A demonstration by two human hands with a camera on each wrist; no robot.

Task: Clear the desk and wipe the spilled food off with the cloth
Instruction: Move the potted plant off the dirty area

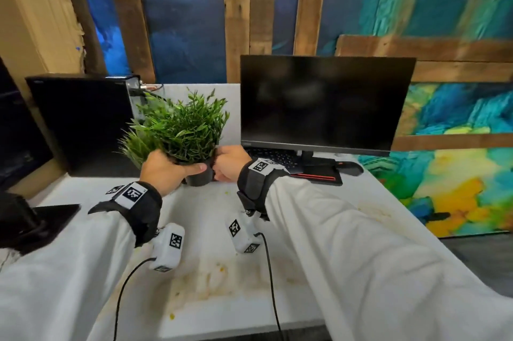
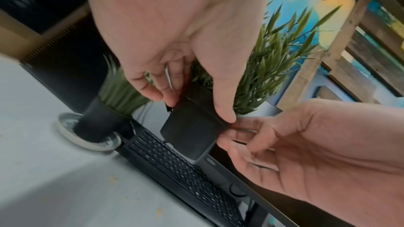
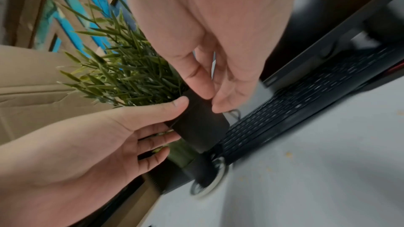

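A small potted plant (image 1: 188, 129) with bushy green leaves sits in a black pot (image 1: 198, 178), held just above the white desk (image 1: 319, 210) in front of the monitor's left edge. My left hand (image 1: 169, 171) grips the pot from the left, thumb across its front. My right hand (image 1: 226, 164) holds the pot's right side near the rim. In the wrist views, fingers of both hands press on the black pot (image 2: 190, 132) (image 3: 200, 127). Yellowish spilled food stains (image 1: 211, 279) and crumbs lie on the near desk. No cloth is in view.
A second grassy plant (image 1: 136, 146) stands behind in a dark pot (image 2: 98, 122) on a pale saucer (image 2: 87, 141). A black monitor (image 1: 324, 102), a keyboard (image 1: 274, 156) under it and a black computer tower (image 1: 83, 118) line the back. Another dark screen is at far left.
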